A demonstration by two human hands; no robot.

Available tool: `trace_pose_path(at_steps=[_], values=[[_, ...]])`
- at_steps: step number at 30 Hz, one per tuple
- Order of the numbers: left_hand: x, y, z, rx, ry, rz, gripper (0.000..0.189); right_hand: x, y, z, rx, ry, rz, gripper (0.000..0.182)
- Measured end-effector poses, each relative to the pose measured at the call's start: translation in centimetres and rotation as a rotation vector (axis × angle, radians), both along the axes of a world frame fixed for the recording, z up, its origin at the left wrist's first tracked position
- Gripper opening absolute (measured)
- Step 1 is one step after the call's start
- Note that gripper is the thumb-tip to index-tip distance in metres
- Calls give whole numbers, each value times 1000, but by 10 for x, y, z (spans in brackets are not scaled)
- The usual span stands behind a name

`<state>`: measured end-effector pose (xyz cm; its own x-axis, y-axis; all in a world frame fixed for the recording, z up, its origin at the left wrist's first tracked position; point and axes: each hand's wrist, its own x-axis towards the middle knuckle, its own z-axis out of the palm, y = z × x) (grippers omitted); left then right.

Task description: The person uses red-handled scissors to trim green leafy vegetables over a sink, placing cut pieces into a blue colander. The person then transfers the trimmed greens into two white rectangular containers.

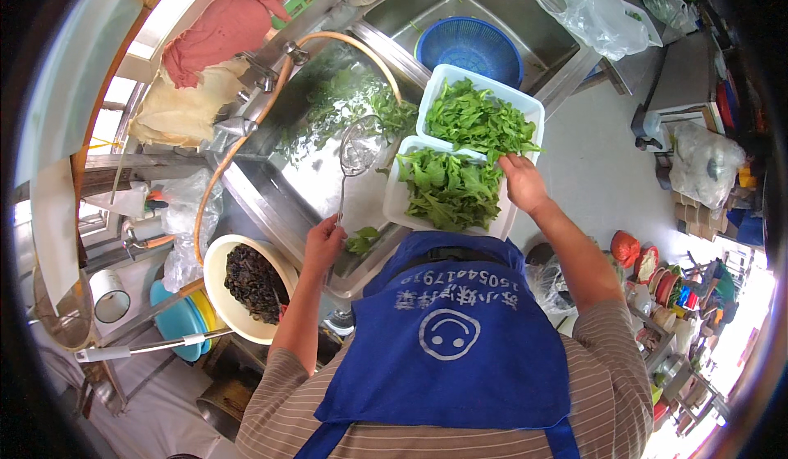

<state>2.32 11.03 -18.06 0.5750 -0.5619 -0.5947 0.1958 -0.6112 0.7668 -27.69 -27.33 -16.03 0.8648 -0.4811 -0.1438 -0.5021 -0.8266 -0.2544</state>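
Note:
My left hand (pixel 324 244) is closed around the handle of a wire skimmer (pixel 360 151), whose round mesh head lies over the water of a steel sink (pixel 289 197). Loose green leaves (pixel 369 99) float there under an orange hose (pixel 268 105). My right hand (pixel 522 182) rests at the right side of two white plastic tubs, its fingertips at the leaves and rim; whether it grips anything is unclear. The far tub (pixel 532 105) and the near tub (pixel 397 203) both hold leafy greens. One small sprig (pixel 363 240) lies at the sink's near edge, beside my left hand.
A blue plastic colander (pixel 471 52) stands in the second sink basin (pixel 394 15). At the left, a cream bowl (pixel 215 262) holds a dark, wrinkled food. Plastic bags (pixel 591 18) lie at the upper right. Farther off at the right is another person (pixel 723 283).

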Motion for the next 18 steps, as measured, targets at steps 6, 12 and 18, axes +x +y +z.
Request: trace_pose_path(at_steps=[6, 12, 18], values=[[-11, -11, 8, -9, 6, -105, 41, -16, 19, -5, -123, -106, -16, 62], [-21, -33, 21, -50, 118, -134, 41, -26, 22, -7, -157, -54, -91, 60], [-21, -54, 22, -60, 75, -208, 41, -29, 15, 2, -142, -1, -20, 69]])
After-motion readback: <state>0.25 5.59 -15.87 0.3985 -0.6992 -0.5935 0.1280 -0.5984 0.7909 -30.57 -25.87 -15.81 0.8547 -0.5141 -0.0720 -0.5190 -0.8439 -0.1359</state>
